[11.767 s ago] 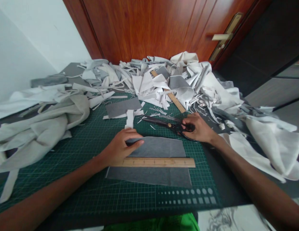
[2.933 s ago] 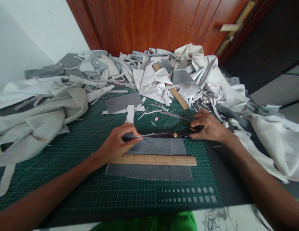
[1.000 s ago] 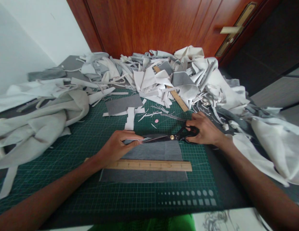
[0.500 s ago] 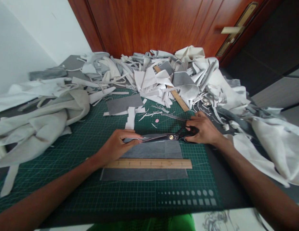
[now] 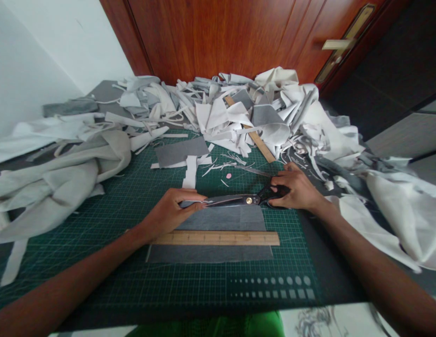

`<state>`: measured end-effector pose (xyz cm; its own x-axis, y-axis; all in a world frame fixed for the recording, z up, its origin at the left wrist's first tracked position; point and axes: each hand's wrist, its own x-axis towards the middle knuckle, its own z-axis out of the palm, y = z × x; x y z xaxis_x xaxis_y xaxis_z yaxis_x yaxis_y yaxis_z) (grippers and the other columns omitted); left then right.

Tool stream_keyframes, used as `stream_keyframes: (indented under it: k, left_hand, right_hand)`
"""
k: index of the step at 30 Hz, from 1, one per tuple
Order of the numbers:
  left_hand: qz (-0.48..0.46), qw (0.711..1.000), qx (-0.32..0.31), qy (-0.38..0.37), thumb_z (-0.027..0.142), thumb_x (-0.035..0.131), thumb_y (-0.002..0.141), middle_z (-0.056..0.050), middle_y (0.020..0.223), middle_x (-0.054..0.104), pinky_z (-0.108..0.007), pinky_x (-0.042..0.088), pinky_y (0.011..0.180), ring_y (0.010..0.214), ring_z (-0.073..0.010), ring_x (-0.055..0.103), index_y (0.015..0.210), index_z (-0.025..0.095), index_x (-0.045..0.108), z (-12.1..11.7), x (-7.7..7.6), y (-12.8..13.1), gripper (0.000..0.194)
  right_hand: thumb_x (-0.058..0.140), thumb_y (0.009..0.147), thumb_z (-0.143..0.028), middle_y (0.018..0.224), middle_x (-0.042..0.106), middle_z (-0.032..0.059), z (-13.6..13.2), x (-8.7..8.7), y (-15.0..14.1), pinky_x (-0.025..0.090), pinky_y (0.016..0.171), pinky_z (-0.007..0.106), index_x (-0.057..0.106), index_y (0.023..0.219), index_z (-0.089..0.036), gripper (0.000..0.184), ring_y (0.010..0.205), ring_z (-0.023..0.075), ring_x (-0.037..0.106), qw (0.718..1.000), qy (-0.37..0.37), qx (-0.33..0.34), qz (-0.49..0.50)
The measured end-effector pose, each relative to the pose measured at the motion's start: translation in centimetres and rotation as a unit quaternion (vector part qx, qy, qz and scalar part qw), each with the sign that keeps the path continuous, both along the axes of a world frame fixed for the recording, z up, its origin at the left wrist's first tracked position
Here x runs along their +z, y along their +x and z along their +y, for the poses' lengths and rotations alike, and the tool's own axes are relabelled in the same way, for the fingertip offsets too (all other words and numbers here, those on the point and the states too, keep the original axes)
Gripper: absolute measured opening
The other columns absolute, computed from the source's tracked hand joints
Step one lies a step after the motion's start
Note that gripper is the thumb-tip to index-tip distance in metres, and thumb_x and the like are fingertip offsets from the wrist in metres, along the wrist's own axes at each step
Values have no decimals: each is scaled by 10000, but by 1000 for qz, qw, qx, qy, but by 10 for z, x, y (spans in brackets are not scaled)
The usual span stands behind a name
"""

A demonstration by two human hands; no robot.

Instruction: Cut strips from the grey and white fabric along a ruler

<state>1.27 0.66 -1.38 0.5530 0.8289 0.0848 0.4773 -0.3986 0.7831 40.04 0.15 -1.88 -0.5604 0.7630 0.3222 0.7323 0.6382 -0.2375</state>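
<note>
Black-handled scissors [image 5: 249,201] are in my right hand [image 5: 295,188], fingers through the handle loops. Their blades point left along a strip of grey fabric [image 5: 187,204]. My left hand [image 5: 171,209] pinches that strip between thumb and fingers, right by the blade tips. Below the scissors lies a flat grey fabric piece [image 5: 225,219] on the green cutting mat [image 5: 189,285]. A wooden ruler [image 5: 221,238] rests across it, with more grey fabric showing on the near side. The exact cut line between the blades is too small to make out.
Heaps of white and grey fabric scraps [image 5: 221,117] line the back and right of the table. Bulky pale cloth [image 5: 63,187] lies at left. A second wooden ruler [image 5: 262,146], a grey rectangle [image 5: 182,152], thin offcuts and a pink disc [image 5: 228,176] lie beyond my hands.
</note>
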Motion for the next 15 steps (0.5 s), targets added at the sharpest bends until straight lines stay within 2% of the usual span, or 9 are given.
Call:
stream_keyframes:
  k: [15]
  left_hand:
    - [8, 1000, -24, -11, 388, 638, 983, -23, 902, 837, -256, 563, 762, 835, -190, 753, 1021, 252, 876, 1, 4, 0, 277]
  right_hand:
    - [790, 808, -462, 608, 579, -60, 1, -1, -1, 347, 803, 393, 557, 691, -267, 325, 566, 161, 507, 1000, -9, 4, -6]
